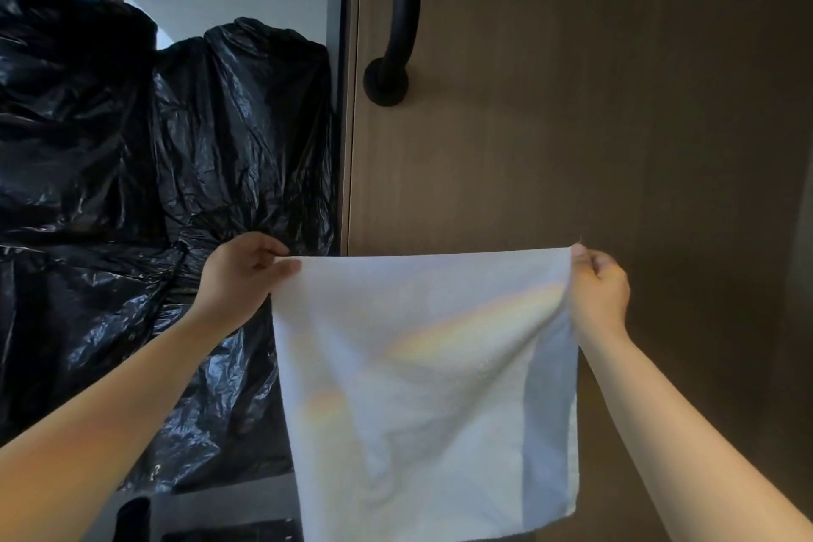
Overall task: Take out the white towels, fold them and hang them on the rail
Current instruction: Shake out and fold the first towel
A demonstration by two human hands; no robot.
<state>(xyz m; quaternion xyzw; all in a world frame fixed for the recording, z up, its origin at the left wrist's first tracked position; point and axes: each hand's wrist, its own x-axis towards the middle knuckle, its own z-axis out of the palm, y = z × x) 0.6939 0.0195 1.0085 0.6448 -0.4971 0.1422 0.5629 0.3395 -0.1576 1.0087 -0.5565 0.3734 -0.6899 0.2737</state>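
Towel (422,387) hangs flat between my hands, stretched by its top corners before the wooden door (572,101); my left hand (239,277) pinches the left corner; my right hand (600,286) pinches the right corner; black bags (154,167) stand at left; black handle (396,13) above.

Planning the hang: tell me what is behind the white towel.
Around the white towel show a brown wooden door and black plastic bags. What lies directly behind the cloth is covered.
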